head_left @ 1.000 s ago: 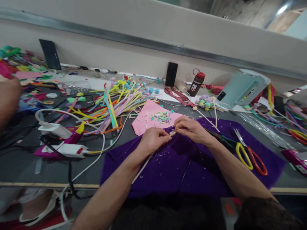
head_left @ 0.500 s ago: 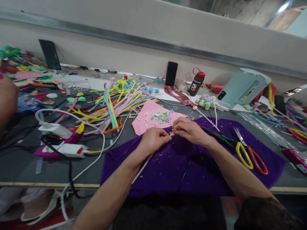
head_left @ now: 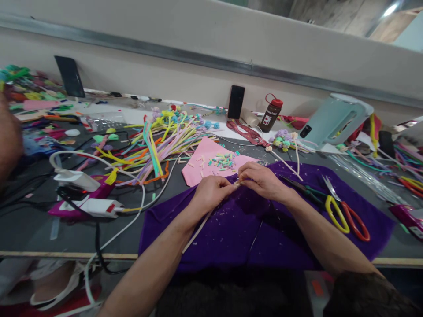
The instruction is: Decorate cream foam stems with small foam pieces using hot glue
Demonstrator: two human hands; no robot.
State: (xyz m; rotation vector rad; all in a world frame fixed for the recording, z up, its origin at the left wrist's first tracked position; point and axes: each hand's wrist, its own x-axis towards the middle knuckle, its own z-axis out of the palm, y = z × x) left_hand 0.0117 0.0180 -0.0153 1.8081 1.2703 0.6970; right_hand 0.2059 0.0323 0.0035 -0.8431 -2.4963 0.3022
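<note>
Barely shifted, left hand (head_left: pixel 211 191) and right hand (head_left: pixel 261 179) both pinch thin cream fuzzy pipe cleaner (head_left: pixel 198 229), long axis trailing toward left forearm.

The right hand (head_left: pixel 261 179) has slid slightly toward the left hand (head_left: pixel 211 193). At the desk's left edge, another person's arm (head_left: pixel 8 136) has drawn back.

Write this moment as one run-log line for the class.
left hand: pinches cream pipe cleaner | right hand: pinches its tip | under: purple cloth | nearby: scissors
</note>
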